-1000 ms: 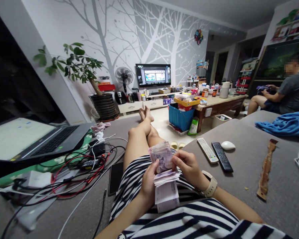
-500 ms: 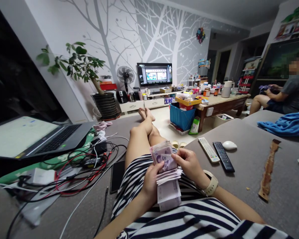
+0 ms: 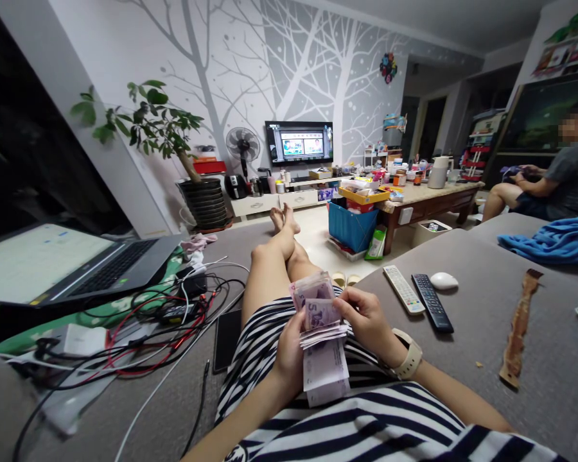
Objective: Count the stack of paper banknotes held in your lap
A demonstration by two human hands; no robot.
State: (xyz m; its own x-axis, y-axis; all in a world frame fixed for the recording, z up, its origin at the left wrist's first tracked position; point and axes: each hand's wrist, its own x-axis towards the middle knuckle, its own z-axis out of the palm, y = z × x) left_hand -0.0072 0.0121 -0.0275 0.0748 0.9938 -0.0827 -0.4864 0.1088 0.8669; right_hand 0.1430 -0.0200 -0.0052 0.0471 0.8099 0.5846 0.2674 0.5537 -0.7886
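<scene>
A stack of purple banknotes is held over my lap, on the striped cloth. My left hand is closed on the stack's left side, with its thumb near the front note. Several notes are folded over at the middle, and their lower ends hang toward me. My right hand, with a pale watch at its wrist, pinches the right edge of the front banknote, which shows a 5. Further notes stand fanned behind it.
Right of me on the grey sofa lie a white remote, a black remote, a white mouse and a brown strip. On the left are a laptop and tangled cables. A person sits far right.
The front banknote has been drawn down and flattened, so its 5 shows more upright. My left thumb has shifted back toward the stack's edge. Both hands stay in nearly the same place.
</scene>
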